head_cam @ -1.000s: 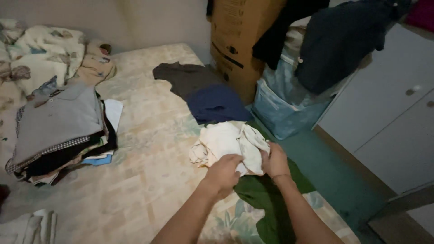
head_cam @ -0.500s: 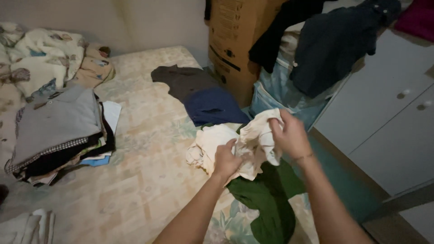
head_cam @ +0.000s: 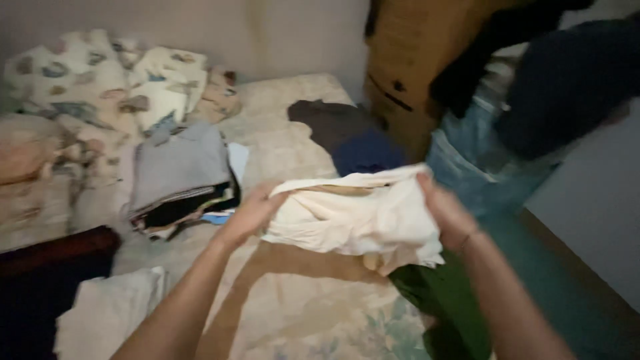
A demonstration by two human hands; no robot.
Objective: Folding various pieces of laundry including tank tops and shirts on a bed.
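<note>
A cream-white garment (head_cam: 357, 213) hangs bunched above the mattress (head_cam: 293, 313), stretched between both hands. My left hand (head_cam: 250, 212) grips its left edge and my right hand (head_cam: 443, 212) grips its right edge. Below the right hand a green garment (head_cam: 453, 300) lies on the mattress edge. The picture is blurred by motion.
A stack of folded clothes (head_cam: 180, 177) topped by a grey shirt sits to the left. A dark brown garment (head_cam: 330, 120) and a navy one (head_cam: 367, 152) lie further back. A cardboard box (head_cam: 407, 73) and a blue bag (head_cam: 480, 167) stand right of the bed. Patterned bedding (head_cam: 100, 87) is piled at the back left.
Both hands have lifted the cream garment off the mattress and pulled it apart sideways. The view has swung to the left, showing more of the bed's left side.
</note>
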